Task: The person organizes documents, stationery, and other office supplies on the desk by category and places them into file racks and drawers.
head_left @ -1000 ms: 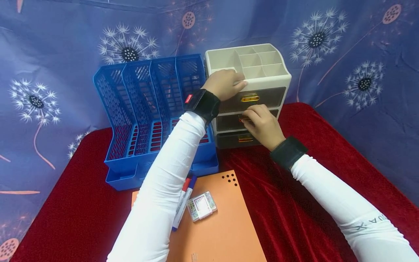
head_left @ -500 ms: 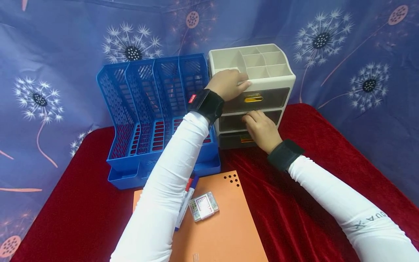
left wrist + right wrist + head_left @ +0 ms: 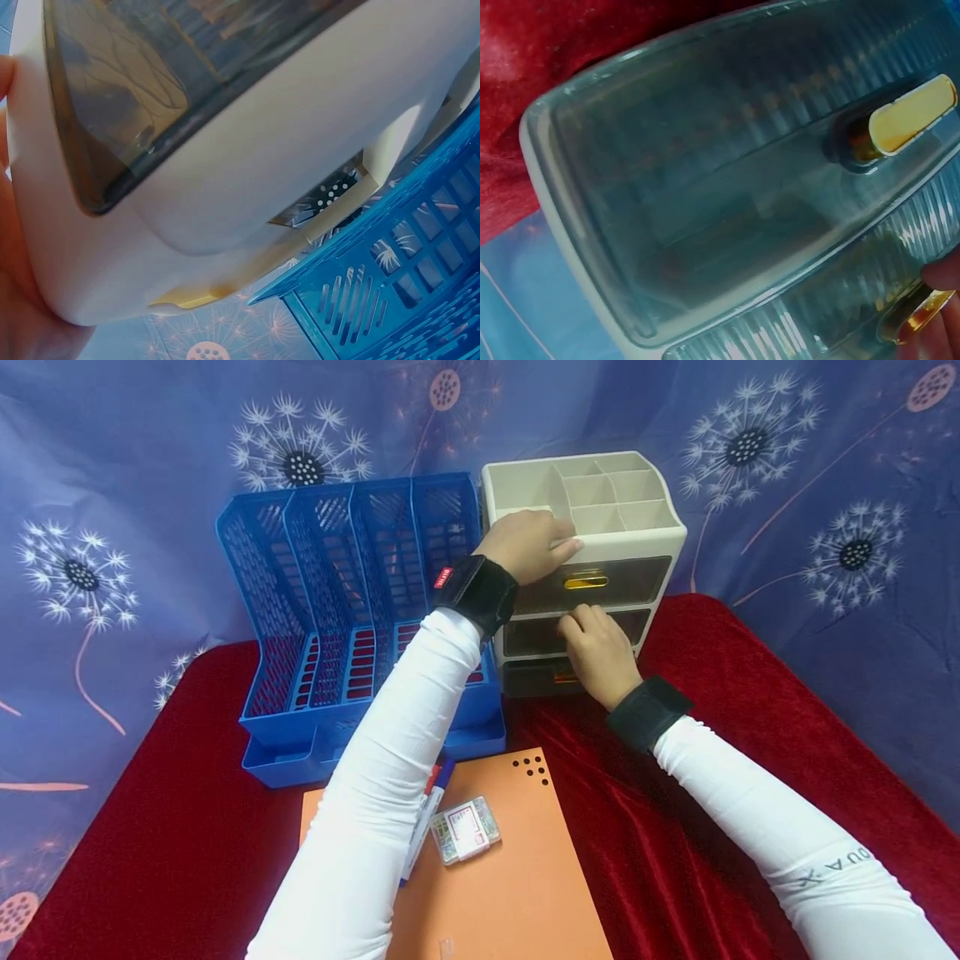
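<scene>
A cream drawer organizer (image 3: 633, 545) stands at the back, with several compartments on top and smoky see-through drawers with amber handles. My left hand (image 3: 528, 545) grips its top front edge at the left corner, the fingers partly hidden in the compartment; the left wrist view shows that hand (image 3: 34, 292) against the cream casing. Lower down, my right hand (image 3: 602, 656) is at the middle drawer (image 3: 534, 637), which looks closed. In the right wrist view its fingers (image 3: 943, 274) pinch that drawer's amber handle (image 3: 930, 311). The bottom drawer's handle (image 3: 911, 116) is untouched.
A blue file rack (image 3: 281, 727) stands directly left of the organizer. In front lies an orange board (image 3: 525, 877) bearing a small clear box (image 3: 467, 831) with a white label and red and blue markers (image 3: 423, 827). Red cloth (image 3: 720, 693) covers the table.
My right hand has shifted slightly left against the organizer, and its fingers now cover the middle handle. My left hand stays on the top edge. The head view has shifted a little.
</scene>
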The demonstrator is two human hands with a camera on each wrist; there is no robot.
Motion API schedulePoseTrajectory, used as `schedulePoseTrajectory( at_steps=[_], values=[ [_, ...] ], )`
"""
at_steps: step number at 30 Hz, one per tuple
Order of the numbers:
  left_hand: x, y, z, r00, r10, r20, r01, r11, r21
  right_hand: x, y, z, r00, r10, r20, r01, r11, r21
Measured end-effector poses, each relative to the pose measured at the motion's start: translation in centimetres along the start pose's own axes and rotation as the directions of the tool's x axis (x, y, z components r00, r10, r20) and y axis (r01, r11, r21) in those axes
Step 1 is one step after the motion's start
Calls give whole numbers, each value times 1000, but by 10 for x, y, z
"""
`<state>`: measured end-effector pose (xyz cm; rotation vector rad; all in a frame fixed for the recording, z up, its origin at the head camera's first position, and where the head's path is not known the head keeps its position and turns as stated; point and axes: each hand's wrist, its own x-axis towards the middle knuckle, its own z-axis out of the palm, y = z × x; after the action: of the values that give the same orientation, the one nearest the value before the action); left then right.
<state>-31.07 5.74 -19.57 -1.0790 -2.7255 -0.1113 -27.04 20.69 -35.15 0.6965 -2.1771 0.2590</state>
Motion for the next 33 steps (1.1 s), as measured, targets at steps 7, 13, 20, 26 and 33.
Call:
schedulePoseTrajectory(
  at_steps=[7,13,20,26,33],
  values=[
    [3,4,-4,1000,17,-1,-17,1000,12,1,0,-6,1000,8,-3,-8,1000,-24],
    [0,4,-3,1000,-1,15,1,1000,13,1,-3,-8,1000,-12,24,13,999,-38],
    [-2,3,-1,1000,-14,12,14,1000,7,2,-3,-12,997,-51,59,56,996,-75],
    [-1,1,-2,1000,-18,9,18,1000,5,3,-3,-15,995,-66,75,73,994,-86],
    [-1,1,-2,1000,-20,6,20,1000,-4,2,-5,-18,994,-68,85,75,993,-87]
  ],
)
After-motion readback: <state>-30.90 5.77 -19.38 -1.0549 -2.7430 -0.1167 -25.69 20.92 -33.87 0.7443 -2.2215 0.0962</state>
